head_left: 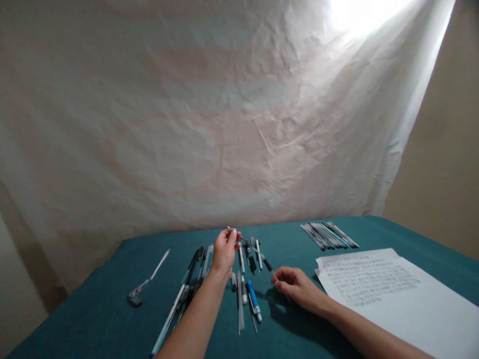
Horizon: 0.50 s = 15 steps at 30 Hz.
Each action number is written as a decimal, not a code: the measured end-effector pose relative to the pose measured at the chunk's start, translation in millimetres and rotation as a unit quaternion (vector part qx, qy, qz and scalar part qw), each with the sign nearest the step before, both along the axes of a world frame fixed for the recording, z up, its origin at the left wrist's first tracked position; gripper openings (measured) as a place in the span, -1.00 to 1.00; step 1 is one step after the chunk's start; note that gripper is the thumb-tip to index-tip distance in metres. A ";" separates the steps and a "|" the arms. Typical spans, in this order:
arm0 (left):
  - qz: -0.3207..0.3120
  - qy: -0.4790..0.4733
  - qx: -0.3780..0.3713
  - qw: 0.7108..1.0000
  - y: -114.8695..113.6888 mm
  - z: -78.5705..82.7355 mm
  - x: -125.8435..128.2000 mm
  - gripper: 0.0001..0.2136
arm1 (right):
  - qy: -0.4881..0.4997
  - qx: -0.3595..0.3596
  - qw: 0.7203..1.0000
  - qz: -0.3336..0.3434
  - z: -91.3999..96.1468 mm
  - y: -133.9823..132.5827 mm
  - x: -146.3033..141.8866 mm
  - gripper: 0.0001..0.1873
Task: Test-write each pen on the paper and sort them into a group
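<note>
Left hand [224, 249]: raised above the cloth, thumb and fingers pinching the far end of a slim rod [267, 263]; a thin, bright tip pokes out past the fingertips. Right hand [295, 285]: lower and nearer, fingers curled, thumb and forefinger pinched at the rod's other end. The rod slants down between the two hands, with a dark grip section just beside the right fingertips. Cannot tell whether it is one piece or two fitted together.

Below and between the hands: a blue pen [253, 300] with a white end, and beside it thin clear tubes [240, 306]. Right of the left hand, a little beyond its wrist: white and dark pens. Left of the left hand and along its forearm: a loose heap of pens [187, 284], partly hidden by the arm. Well apart, further left: a white stick [160, 264] and a small dark object [135, 299].

Beyond the right hand, to its right: a row of pens [329, 236]. Right of its wrist: papers [370, 279], handwriting on top. Green cloth [101, 309] under all.
</note>
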State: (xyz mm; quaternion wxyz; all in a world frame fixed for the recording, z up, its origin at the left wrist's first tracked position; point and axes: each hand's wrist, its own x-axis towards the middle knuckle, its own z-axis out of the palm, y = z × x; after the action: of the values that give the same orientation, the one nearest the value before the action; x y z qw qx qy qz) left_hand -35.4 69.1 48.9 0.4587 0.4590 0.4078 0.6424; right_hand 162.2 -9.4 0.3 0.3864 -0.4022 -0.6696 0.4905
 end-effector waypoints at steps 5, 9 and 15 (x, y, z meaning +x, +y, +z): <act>-0.004 0.015 0.004 1.000 -0.2 -0.3 -0.4 -0.68 | -0.002 0.010 1.000 -0.003 0.1 1.2 0.0 -0.90; -0.008 0.026 0.013 1.000 -0.7 2.4 -2.0 -0.71 | -0.004 0.013 1.000 -0.006 -0.9 1.6 0.0 -0.88; -0.057 0.050 0.014 0.997 -8.8 5.3 4.8 -0.74 | -0.003 0.015 1.000 0.005 1.9 -1.1 -1.0 -0.83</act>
State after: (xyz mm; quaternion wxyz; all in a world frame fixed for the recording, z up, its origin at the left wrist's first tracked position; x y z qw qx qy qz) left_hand -30.7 60.3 54.2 0.4674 0.5191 0.3942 0.5972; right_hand 161.2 -10.5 2.2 0.3883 -0.3947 -0.6796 0.4812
